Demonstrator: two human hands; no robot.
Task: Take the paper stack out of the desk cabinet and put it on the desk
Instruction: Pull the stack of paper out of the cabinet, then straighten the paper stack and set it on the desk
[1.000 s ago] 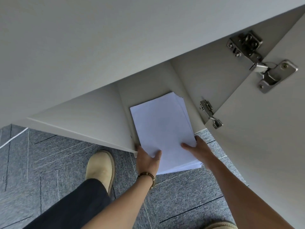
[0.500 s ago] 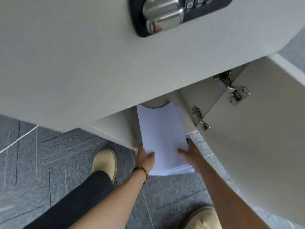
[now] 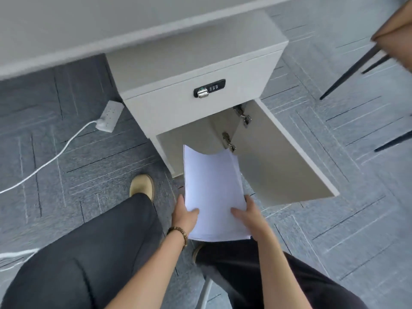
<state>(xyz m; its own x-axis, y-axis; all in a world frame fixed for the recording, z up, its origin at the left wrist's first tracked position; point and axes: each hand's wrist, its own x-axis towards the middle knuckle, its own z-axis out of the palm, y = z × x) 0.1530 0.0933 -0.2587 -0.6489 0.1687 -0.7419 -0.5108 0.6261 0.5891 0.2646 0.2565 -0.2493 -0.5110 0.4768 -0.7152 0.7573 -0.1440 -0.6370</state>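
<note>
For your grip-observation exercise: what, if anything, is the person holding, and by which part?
The paper stack, gripped at its near end: left hand on the left edge, right hand on the right.

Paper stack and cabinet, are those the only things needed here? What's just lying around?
Needed: paper stack, left hand, right hand, cabinet, its open door, desk.
Lying about: power strip, white cable, chair legs.
</note>
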